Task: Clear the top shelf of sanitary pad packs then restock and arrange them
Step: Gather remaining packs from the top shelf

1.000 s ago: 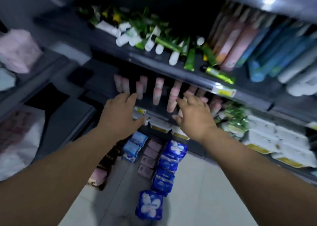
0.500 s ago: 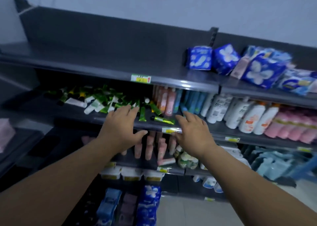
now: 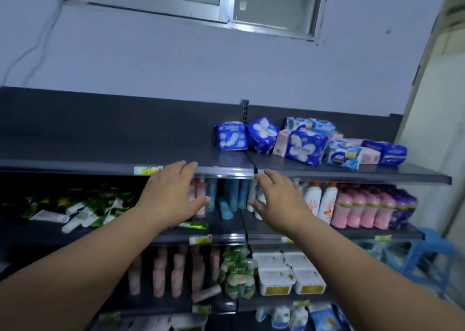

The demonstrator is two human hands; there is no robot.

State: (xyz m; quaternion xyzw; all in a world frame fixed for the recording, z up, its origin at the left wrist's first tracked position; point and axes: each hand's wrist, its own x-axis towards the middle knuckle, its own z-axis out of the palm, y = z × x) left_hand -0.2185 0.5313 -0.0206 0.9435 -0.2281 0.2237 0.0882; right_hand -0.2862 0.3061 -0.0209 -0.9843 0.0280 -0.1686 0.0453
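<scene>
the top shelf [image 3: 100,159] is bare on its left stretch, pad packs [image 3: 302,142] remain at right, and the left hand [image 3: 173,192] and right hand [image 3: 279,200] reach up empty, fingers apart.

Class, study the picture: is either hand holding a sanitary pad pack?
No: the left hand and right hand are open and empty; the packs lie on the top shelf.
</scene>
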